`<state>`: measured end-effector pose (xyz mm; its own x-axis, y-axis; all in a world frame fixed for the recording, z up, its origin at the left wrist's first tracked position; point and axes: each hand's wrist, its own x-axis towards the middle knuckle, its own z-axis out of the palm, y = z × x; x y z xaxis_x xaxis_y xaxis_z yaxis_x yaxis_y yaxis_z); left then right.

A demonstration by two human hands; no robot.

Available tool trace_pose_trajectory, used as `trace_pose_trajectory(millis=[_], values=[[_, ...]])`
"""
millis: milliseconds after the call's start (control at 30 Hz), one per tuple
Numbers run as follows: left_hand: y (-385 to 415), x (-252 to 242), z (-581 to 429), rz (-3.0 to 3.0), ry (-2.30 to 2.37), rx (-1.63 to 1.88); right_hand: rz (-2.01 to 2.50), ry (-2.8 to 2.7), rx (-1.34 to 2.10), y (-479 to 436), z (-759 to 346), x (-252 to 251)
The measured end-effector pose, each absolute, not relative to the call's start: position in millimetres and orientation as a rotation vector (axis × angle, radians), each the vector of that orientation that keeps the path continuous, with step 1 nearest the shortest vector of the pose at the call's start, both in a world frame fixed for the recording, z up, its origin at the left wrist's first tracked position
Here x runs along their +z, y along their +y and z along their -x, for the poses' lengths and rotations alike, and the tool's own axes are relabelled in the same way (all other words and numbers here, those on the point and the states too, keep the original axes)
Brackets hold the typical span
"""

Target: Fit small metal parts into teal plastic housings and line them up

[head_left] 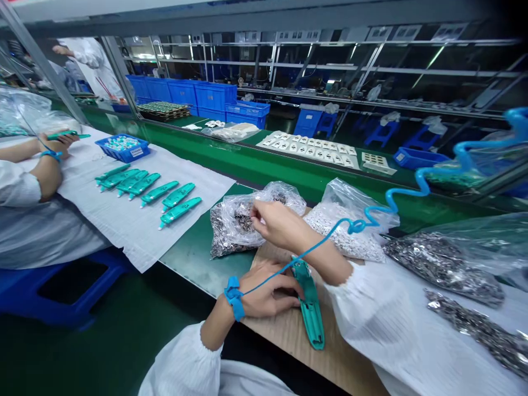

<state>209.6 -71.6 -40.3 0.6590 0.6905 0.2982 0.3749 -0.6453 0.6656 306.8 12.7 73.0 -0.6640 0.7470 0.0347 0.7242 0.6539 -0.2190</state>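
My left hand (270,289), with a blue wrist strap, lies on a wooden board (284,333). Its fingers grip the side of a teal plastic housing (312,311), which is open on top with its hollow inside showing. My right hand (277,223) reaches across to an open clear bag (231,231) of small dark metal parts. Thumb and forefinger are pinched together above the bag's mouth. Anything between those fingertips is too small or hidden to make out. Behind my right forearm lies a bag (346,231) of small whitish parts.
Metal parts (445,264) in bags lie at right. A coiled blue cord (396,203) hangs across the bench to my wrist strap. Several teal housings (159,192) and a blue tray (124,146) sit at left, near a co-worker's hands (58,142). White cards (309,146) line the green conveyor.
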Motion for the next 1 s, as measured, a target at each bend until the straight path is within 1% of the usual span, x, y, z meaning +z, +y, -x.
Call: trace_pose_trajectory(millis=[100, 167, 267, 367, 467, 600, 833, 1000], values=[[-71, -38, -209, -2.291, 0.811, 0.737, 1.211, -2.687, 0.354, -7, -349, 74], [-70, -36, -209, -2.279, 0.786, 0.723, 1.261, -2.615, 0.485, -25, -383, 70], [-70, -35, -209, -2.29, 0.774, 0.708, 1.432, -2.517, 0.704, -54, -427, 54], [-70, -36, -210, -2.312, 0.793, 0.685, 1.507, -2.472, 0.874, -78, -449, 34], [-70, -37, -210, -2.323, 0.798, 0.661, 1.523, -2.401, 0.9, -94, -451, 17], [-70, -38, -210, -2.337, 0.829, 0.649, 1.423, -2.368, 0.986, -104, -447, 6], [-70, -41, -210, -2.341, 0.846, 0.661, 1.359, -2.41, 0.954, -105, -442, 4], [-69, -40, -211, -2.338, 0.827, 0.653, 1.502, -2.357, 0.92, -104, -437, 7]])
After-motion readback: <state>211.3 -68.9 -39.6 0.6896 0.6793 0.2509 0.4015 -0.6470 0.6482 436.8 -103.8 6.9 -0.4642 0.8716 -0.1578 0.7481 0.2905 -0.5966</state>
